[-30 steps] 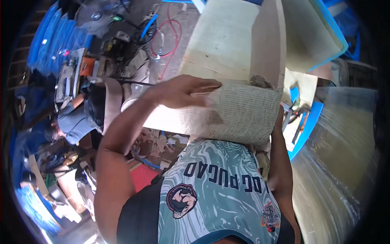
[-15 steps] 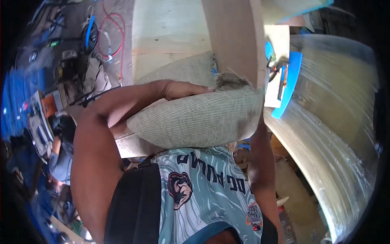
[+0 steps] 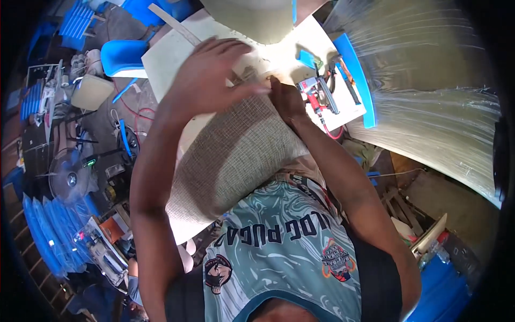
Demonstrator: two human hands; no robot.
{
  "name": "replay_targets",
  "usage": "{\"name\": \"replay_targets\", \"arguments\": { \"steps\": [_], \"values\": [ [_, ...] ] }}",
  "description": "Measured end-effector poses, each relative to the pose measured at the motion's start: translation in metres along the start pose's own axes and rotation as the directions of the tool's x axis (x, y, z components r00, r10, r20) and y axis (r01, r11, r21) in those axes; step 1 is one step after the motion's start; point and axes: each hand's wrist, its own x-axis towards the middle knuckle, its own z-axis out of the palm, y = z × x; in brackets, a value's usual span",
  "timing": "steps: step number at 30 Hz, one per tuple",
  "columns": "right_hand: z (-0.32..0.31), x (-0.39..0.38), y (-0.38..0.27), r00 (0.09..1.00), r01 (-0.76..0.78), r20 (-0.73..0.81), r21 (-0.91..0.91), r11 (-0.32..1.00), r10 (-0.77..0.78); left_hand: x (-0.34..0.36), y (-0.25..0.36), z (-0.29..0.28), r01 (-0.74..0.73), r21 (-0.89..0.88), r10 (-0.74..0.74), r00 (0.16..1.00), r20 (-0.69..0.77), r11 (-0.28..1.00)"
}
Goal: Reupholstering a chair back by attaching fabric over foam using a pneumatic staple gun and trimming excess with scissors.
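A grey-beige woven fabric piece stretches over the pale work surface in front of my torso, with a frayed far end. Above that far end hovers my left hand, its fingers spread, thumb apart and nothing in its grasp. My right hand is closed at the fabric's far right corner, fingers bent together. What lies between those fingers is hidden. Just right of it, a red and grey air stapler rests on the pale surface.
A blue curved strip borders the tools at right. Beyond it stands a large curved panel wrapped in clear film. A curved pale piece is at the far side. Leftward are a blue chair and a fan.
The fabric went from bunched up against my torso to spread out over the surface. My left hand lifted off it, and my right hand came out from behind it. The view turned.
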Motion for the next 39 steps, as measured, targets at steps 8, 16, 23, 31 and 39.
{"name": "replay_targets", "arguments": {
  "steps": [8, 16, 23, 31, 39],
  "values": [
    [-0.024, -0.015, -0.025, 0.89, 0.139, -0.431, -0.051, 0.989, -0.148, 0.08, -0.003, 0.075, 0.371, 0.021, -0.067, 0.111, 0.992, 0.929],
    [0.008, 0.0, -0.003, 0.87, 0.225, -0.484, 0.214, 0.951, -0.097, 0.06, 0.012, 0.085, 0.235, -0.1, 0.024, 0.309, 0.951, 0.967],
    [-0.01, 0.06, 0.139, 0.968, -0.195, -0.159, 0.019, 0.981, 0.195, 0.048, 0.026, 0.076, 0.089, 0.092, -0.118, 0.361, 0.925, 0.992],
    [-0.031, 0.066, 0.274, 0.977, -0.209, -0.16, -0.543, 0.813, 0.144, 0.056, 0.03, 0.09, 0.111, 0.162, -0.192, 0.37, 0.909, 0.98],
    [-0.009, 0.077, 0.262, 0.967, -0.243, -0.122, -0.713, 0.657, 0.225, 0.051, 0.029, 0.089, 0.232, 0.242, -0.294, 0.227, 0.928, 0.942]
  ]
}}
